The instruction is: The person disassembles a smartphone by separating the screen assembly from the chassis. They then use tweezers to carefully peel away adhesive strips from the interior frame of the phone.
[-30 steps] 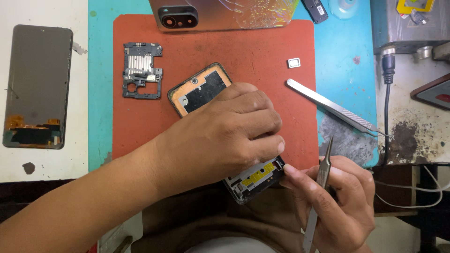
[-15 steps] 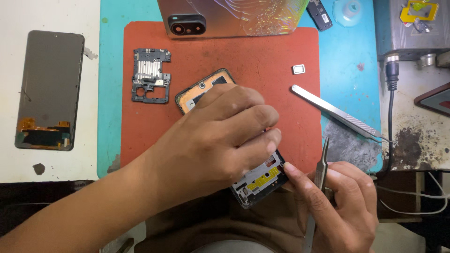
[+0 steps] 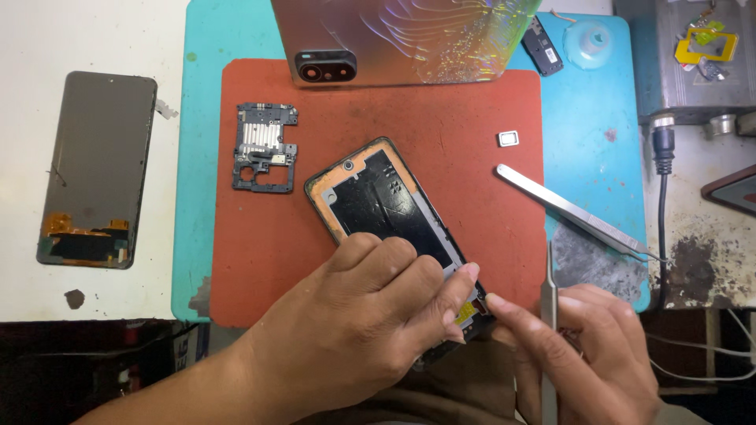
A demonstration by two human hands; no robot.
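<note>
Left hand [image 3: 370, 315]: fingers curled, pressed on the lower end of the opened phone frame [image 3: 382, 205] lying on the red mat [image 3: 472, 142].
Right hand [image 3: 583, 354]: tweezers [image 3: 549, 315] pinched upright; fingertip touching the frame's corner.
Hidden: frame's lower end is covered by the hands.

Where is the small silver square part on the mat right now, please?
The small silver square part lies on the red mat, toward its right edge in the head view, just above the loose tweezers.
</note>
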